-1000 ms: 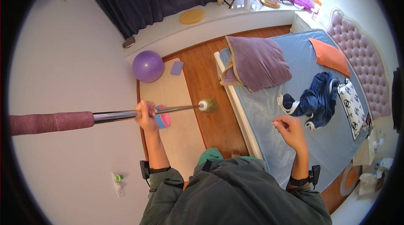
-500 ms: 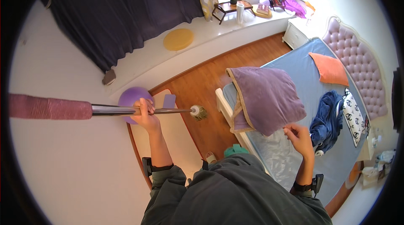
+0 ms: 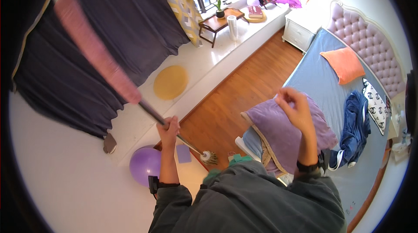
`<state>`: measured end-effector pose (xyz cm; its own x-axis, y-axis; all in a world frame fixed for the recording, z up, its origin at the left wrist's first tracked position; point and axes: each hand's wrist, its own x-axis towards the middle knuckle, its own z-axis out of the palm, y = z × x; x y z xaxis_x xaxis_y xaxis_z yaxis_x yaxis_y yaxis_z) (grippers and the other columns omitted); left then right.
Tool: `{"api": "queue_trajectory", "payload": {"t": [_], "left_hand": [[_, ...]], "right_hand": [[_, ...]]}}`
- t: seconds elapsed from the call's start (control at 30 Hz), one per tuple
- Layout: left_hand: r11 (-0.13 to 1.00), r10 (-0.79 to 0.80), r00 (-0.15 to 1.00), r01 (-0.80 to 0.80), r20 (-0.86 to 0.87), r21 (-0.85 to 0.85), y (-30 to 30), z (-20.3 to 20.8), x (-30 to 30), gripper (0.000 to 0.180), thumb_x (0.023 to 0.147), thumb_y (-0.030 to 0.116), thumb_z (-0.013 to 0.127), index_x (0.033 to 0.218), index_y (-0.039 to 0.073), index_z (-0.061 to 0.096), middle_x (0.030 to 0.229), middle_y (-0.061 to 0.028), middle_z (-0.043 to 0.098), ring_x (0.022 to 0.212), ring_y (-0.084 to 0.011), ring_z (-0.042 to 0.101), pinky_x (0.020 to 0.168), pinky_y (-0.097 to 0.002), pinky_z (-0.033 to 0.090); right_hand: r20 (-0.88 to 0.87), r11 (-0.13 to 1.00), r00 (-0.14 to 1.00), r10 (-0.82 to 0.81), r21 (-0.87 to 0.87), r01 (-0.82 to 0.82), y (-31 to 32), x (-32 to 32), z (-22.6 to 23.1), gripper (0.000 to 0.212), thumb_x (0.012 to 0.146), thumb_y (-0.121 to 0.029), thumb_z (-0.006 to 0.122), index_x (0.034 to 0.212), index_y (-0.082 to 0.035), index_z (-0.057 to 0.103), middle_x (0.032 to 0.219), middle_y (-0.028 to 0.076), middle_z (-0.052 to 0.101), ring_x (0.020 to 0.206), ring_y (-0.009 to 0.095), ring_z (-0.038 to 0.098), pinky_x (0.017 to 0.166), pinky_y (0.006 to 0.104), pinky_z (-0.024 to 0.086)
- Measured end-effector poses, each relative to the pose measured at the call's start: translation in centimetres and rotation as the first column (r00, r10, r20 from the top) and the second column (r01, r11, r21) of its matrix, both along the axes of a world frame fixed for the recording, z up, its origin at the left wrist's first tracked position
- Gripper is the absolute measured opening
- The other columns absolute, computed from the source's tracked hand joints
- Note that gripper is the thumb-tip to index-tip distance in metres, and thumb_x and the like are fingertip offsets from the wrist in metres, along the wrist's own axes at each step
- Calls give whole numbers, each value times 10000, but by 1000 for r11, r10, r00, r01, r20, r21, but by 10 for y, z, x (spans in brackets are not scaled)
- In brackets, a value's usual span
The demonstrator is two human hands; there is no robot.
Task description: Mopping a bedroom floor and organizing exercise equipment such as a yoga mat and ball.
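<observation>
Now your two hands are apart: your left hand point(image 3: 169, 129) clamps one mop point(image 3: 111, 65), its head point(image 3: 210, 158) near one block point(image 3: 183, 153); your right hand point(image 3: 297, 107) hangs half-open before one blanket point(image 3: 278, 132) on one bed point(image 3: 315, 78) with two pillows point(image 3: 344, 65).

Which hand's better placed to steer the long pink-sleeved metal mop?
Left, likely: the left hand grips the long pink-sleeved metal mop; the right hand looks empty and is well clear of it.

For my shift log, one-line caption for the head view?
Left hand grips a pink-sleeved mop; right hand, seemingly empty, appears over the purple blanket.
</observation>
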<state>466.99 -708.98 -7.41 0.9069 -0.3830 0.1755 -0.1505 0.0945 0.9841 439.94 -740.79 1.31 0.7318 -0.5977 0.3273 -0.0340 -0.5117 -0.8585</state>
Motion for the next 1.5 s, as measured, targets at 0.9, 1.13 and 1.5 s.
{"api": "queue_trajectory", "payload": {"t": [0.9,1.13,1.5], "left_hand": [[127,-941,337,449,-36,884,-202,-64,391,553,825,372,728,1258,58,591,1232,-180,615,1158,-334,570,984,-415,447],[13,-458,874,-173,160,985,-157,-86,490,308,811,222,668,1074,64,699,956,-142,716,915,-320,685,833,-427,534],[624,-393,581,-401,713,671,-443,96,501,105,865,134,630,904,42,660,819,-134,672,746,-327,647,688,-411,489]], "right_hand": [[784,955,560,-268,141,260,-157,200,176,389,1014,-464,445,832,-120,422,598,-54,321,475,56,278,516,216,308],[789,899,473,-393,220,379,-278,202,104,376,966,-435,563,833,-109,430,599,-32,341,487,75,317,520,233,325],[329,746,692,-643,476,466,-474,244,-21,279,873,-63,699,684,-94,495,563,-38,469,516,82,546,457,229,428]]}}
